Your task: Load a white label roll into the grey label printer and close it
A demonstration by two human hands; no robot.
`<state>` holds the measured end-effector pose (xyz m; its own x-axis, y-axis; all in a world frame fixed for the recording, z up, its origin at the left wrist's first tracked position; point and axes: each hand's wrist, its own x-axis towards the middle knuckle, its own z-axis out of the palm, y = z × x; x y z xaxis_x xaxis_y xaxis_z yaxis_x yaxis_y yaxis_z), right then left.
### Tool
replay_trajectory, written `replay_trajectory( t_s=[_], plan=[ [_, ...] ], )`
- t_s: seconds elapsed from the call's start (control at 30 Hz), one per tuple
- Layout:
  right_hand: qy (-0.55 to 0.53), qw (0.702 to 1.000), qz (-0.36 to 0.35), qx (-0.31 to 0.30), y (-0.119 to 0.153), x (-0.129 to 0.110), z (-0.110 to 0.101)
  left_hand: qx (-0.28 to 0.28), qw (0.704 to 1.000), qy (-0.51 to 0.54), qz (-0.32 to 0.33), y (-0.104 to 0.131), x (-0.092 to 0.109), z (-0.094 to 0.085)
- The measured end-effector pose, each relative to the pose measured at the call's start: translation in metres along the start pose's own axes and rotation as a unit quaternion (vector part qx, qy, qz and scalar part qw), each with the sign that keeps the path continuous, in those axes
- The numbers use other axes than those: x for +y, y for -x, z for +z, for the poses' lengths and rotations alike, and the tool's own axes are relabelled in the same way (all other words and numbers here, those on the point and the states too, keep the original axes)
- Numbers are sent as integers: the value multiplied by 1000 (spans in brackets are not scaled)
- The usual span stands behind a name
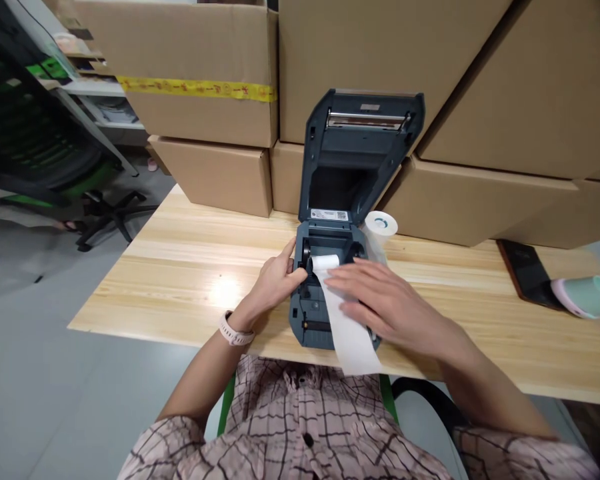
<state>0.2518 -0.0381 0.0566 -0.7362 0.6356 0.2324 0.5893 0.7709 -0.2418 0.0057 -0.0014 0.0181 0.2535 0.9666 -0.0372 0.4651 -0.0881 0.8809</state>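
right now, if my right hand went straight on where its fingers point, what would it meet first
Your right hand would probably meet your left hand first, its thumb over the left edge of the open printer, though depth is unclear.

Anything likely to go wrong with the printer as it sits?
Two risks. The paper strip slants across the black roller and over the front edge of the printer, so it might feed crooked or jam. The lid stands open above the left hand and right hand; if it dropped, it could pinch fingers.
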Motion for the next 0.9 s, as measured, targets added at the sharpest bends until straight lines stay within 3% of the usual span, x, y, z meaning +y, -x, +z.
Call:
replay_trajectory(
  t_s=[0.17, 0.43, 0.9],
  plan=[
    [43, 999, -4, 20, 39, -33, 20, 7, 1000, -11, -5, 1, 0, 0],
    [104, 989, 42, 101, 32, -63, 50, 2, 1000, 6, -2, 0, -3, 2],
    [30, 994, 31, 103, 38, -57, 48, 3, 1000, -6, 1, 0, -6, 1]
  ],
)
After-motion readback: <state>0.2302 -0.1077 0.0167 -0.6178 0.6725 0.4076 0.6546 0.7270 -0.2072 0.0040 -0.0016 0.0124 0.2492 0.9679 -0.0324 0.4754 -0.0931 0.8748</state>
